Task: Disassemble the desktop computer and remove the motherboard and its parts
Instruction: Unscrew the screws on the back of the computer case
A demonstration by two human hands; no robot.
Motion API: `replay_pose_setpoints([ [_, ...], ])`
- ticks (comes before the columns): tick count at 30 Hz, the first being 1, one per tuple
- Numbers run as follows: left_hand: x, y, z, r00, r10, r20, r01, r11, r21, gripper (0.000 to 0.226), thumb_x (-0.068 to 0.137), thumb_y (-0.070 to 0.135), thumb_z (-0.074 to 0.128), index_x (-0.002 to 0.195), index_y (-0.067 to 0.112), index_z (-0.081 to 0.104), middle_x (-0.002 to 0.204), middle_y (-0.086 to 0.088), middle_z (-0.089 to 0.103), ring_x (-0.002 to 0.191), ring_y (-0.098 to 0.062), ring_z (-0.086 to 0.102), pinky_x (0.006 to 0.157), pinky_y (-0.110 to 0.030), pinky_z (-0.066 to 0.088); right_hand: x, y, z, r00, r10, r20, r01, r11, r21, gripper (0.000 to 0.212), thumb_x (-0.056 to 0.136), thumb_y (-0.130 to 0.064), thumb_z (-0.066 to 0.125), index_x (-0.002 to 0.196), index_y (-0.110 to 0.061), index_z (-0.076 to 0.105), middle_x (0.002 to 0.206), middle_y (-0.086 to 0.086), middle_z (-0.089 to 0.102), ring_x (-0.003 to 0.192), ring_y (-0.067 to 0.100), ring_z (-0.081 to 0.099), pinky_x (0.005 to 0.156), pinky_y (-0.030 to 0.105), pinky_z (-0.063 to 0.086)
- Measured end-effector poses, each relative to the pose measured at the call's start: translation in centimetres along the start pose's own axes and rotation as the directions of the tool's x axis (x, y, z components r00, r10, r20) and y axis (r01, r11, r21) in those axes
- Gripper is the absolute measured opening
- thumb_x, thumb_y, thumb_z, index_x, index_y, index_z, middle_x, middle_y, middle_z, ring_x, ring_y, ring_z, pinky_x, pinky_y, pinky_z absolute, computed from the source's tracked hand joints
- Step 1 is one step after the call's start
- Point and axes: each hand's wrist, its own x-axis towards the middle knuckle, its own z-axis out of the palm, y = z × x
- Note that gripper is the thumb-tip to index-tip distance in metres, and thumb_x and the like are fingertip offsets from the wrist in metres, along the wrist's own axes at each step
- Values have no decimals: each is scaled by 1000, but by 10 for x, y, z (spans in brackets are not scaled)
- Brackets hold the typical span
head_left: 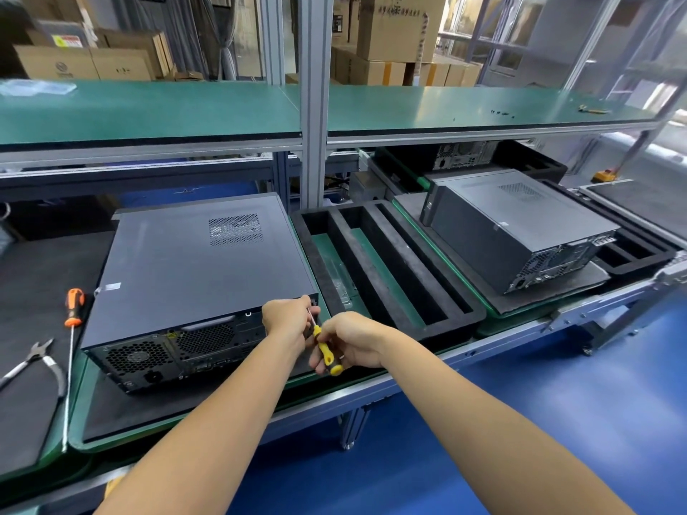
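Note:
A black desktop computer (193, 265) lies flat on a dark mat, its rear panel with fan grilles facing me and its side cover still on. My right hand (349, 343) grips the yellow handle of a small screwdriver (326, 353). The thin shaft points up and left to the rear right corner of the case. My left hand (288, 319) pinches the shaft near its tip, right against that corner. The tip and any screw are hidden behind my left fingers.
An orange-handled long screwdriver (72, 328) and cutting pliers (37, 360) lie left of the case. A black foam tray (375, 262) with long slots sits to the right. Beyond it a second computer (520, 232) rests on another tray. A green shelf (148, 105) hangs overhead.

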Motion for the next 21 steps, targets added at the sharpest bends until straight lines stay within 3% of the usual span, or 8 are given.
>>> replay_pose_setpoints([
  [4,1,-1,-2,1000,-4,25,4,1000,-4,14,90,8,61,83,-4,65,61,-8,70,29,-9,39,36,-15,31,6,3,0,992,-51,-116,38,993,-115,8,89,-8,64,95,-5,61,73,10,63,61,17,59,72,35,53],
  [6,3,0,-4,999,-15,30,15,1000,-12,15,90,9,63,82,-4,64,59,-8,70,38,-11,44,35,-17,33,9,4,2,979,-63,-194,26,982,-188,16,81,-13,74,83,-10,59,72,7,57,58,14,48,61,28,48],
  [9,2,1,-5,1000,-5,28,5,1000,12,18,88,13,67,79,-3,64,58,-6,70,33,-8,43,36,-18,36,13,5,3,961,-70,-267,4,971,-238,35,74,-23,82,71,-17,48,66,1,54,57,13,42,50,23,37],
  [14,0,1,-1,1000,14,23,-14,1000,9,24,86,4,64,63,-3,59,54,-10,68,32,-10,50,37,-19,36,11,5,-3,960,-51,-276,-19,969,-246,37,69,-22,86,73,-17,49,60,1,54,50,13,47,45,23,39],
  [18,-2,0,1,1000,17,18,-18,999,41,23,83,2,57,60,-2,61,57,-8,69,42,-13,49,42,-21,40,12,6,-2,949,-33,-314,-68,950,-306,32,75,-20,79,77,-17,48,74,1,44,65,15,40,50,24,36],
  [21,-7,1,0,999,26,48,-29,998,59,18,79,5,54,66,-1,65,60,-11,71,41,-13,49,44,-21,41,11,8,-2,962,1,-271,-112,913,-393,22,82,-14,68,80,-15,46,77,4,43,66,17,41,51,25,38],
])
